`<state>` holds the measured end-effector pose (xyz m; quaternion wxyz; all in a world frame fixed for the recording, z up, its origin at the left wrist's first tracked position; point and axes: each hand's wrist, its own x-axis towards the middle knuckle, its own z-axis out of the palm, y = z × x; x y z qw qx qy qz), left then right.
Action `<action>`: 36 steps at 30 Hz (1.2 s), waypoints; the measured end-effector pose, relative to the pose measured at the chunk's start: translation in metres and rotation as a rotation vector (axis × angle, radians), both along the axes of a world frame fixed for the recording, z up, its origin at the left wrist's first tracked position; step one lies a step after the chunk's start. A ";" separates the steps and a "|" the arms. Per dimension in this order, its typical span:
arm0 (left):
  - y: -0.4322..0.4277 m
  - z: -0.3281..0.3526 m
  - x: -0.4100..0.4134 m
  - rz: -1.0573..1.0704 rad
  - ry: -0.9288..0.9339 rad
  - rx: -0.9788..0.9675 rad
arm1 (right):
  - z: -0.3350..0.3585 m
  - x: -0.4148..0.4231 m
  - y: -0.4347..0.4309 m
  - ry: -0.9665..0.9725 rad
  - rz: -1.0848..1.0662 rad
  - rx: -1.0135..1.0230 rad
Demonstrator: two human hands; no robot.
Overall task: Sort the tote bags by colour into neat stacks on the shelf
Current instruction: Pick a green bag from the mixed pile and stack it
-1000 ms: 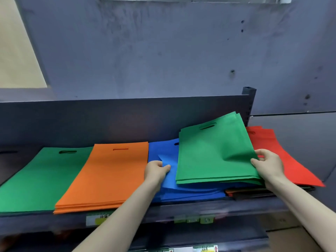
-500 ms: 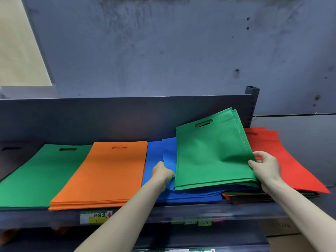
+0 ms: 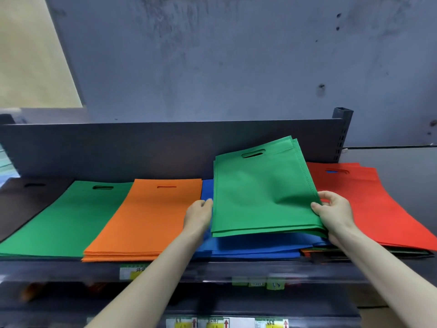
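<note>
dark metal shelf (image 3: pixel 212 272) against a scuffed grey wall (image 3: pixel 212 67), and right in the middle a small bundle of green tote bags (image 3: pixel 262 192) is up off the pile, its far end tilted high, handle cut-out toward the back panel. right hand (image 3: pixel 335 214) pinches the bundle's right edge, thumb on top, fingers curled round the side, forearm reaching in from the lower right. left hand (image 3: pixel 198 214) sits at the opposite edge, knuckles up, fingers curled in, tips hidden under the green cloth. beneath both sets of fingers lies the blue stack (image 3: pixel 248 247). just beyond the right fingers, the red stack (image 3: pixel 369 204). outward from the left knuckles comes the orange stack (image 3: pixel 151 216), then a flat green stack (image 3: pixel 66 218), then a black bag (image 3: pixel 21 200). yellow price labels (image 3: pixel 132 272) line the shelf edge below the wrists.
</note>
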<state>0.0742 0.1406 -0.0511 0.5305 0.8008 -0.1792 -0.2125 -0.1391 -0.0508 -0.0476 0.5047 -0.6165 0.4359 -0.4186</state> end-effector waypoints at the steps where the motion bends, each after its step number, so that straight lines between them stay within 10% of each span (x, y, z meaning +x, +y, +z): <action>1: 0.004 0.005 -0.001 -0.043 0.144 -0.041 | 0.000 0.005 0.004 -0.002 0.009 0.006; 36: 0.303 -0.011 0.204 0.357 -0.250 0.097 | -0.020 0.269 0.281 -0.065 0.378 0.127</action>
